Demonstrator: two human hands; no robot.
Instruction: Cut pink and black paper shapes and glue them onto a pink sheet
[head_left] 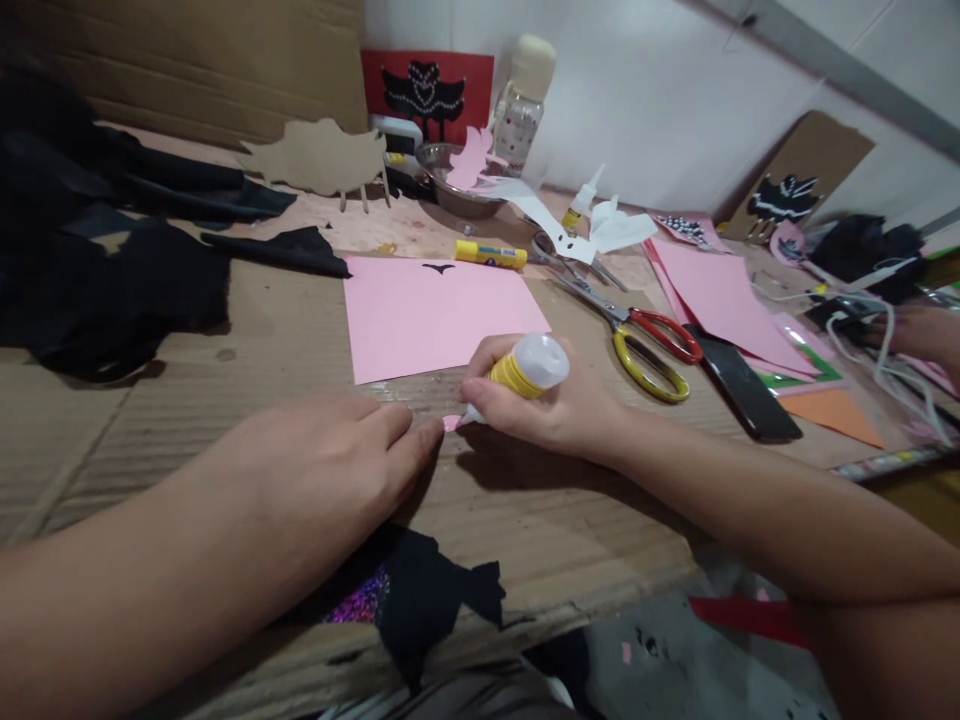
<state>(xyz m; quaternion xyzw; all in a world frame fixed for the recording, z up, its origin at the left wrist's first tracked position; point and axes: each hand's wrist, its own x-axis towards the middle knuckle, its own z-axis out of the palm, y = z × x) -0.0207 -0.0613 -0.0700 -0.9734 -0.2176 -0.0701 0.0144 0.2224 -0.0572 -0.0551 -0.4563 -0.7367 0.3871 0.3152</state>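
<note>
My right hand [525, 400] is closed round a small glue bottle [531, 364] with a yellow band, tilted with its nozzle down. The nozzle tip touches or hovers just over a tiny pink paper piece [452, 423] on the cardboard. My left hand [337, 445] has its fingers curled together, the fingertips holding that piece at its left edge; part of it is hidden beneath them. Just beyond both hands lies a pink sheet [442, 325] with a small black bird-like cutout [439, 267] near its top edge.
A yellow glue stick [490, 254] and scissors [622, 320] lie behind. To the right are a black phone [742, 385], pink sheets [739, 300] and another person's hand [922, 335]. Black scraps [442, 600] lie at the front edge; a metal bowl [465, 200] stands at the back.
</note>
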